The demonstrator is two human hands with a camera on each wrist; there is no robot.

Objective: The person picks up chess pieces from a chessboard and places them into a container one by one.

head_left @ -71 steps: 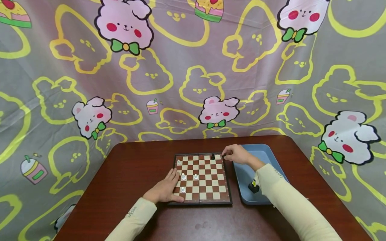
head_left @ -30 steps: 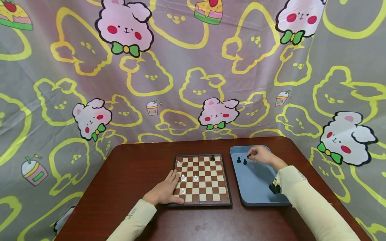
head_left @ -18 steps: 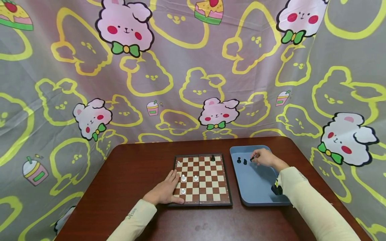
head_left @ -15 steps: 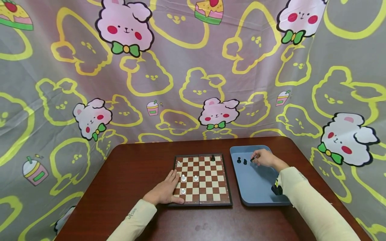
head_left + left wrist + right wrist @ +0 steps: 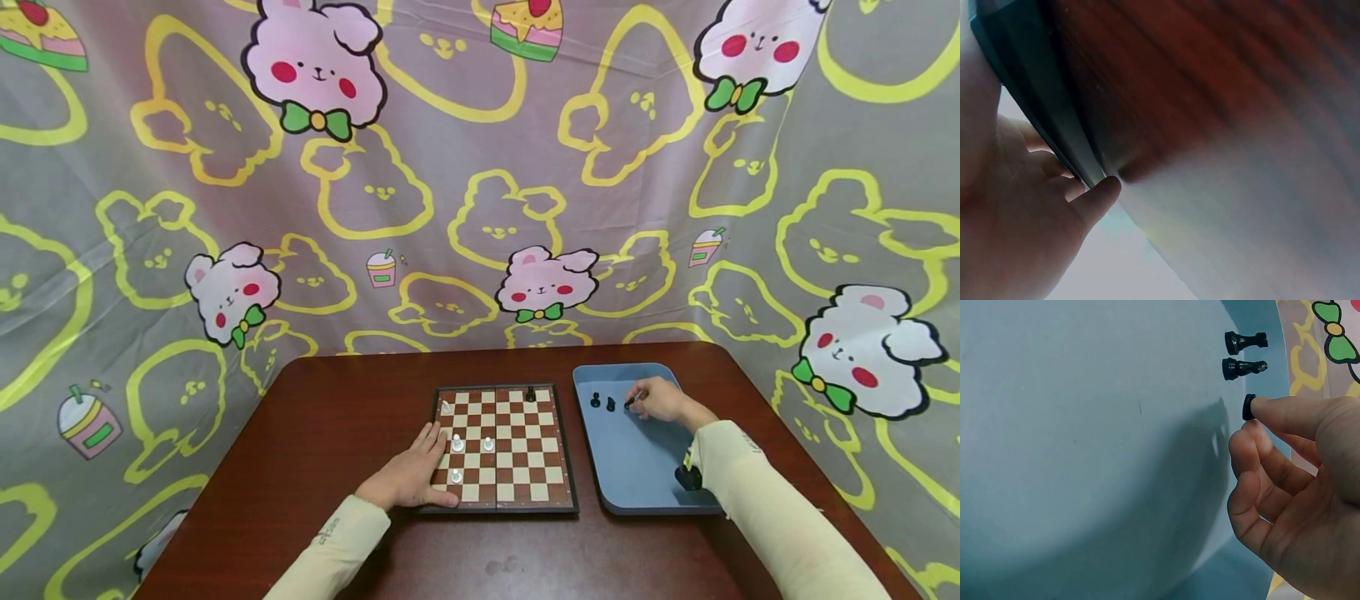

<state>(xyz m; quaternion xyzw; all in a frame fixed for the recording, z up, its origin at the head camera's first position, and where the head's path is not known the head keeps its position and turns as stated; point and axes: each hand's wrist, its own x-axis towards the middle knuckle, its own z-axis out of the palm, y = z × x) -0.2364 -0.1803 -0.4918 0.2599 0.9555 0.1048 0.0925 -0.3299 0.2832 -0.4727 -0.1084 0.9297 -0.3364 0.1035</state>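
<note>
while the left hand (image 5: 411, 472) lies spread over the near left corner of the board (image 5: 528, 454), the right hand (image 5: 658, 400) pinches a small piece (image 5: 1249, 407) between thumb and finger over the far part of the tray (image 5: 630, 475). the left fingers are stretched out and loose, clenched round nothing, with the thumb along the board's near edge. in the right hand, only the dark base of the pinched piece shows clearly below the fingertips (whether it touches the tray floor, i cannot tell), and the other fingers bend inward.

just left of the right fingertips, two black pieces (image 5: 1245, 343) stand upright, side by side in the tray. farther left of that hand, past the tray's rim, a lone black piece (image 5: 530, 394) stands at the far side of the board. four white pieces (image 5: 457, 443) are nearest the left hand: one beyond its fingertips, three to its right.

behind the right hand, a dark device (image 5: 687, 477) sits at the wrist, partly under a cream sleeve (image 5: 742, 467). under both hands' work spreads the brown table (image 5: 495, 550), and beyond them hangs a bunny-print cloth (image 5: 442, 200).
</note>
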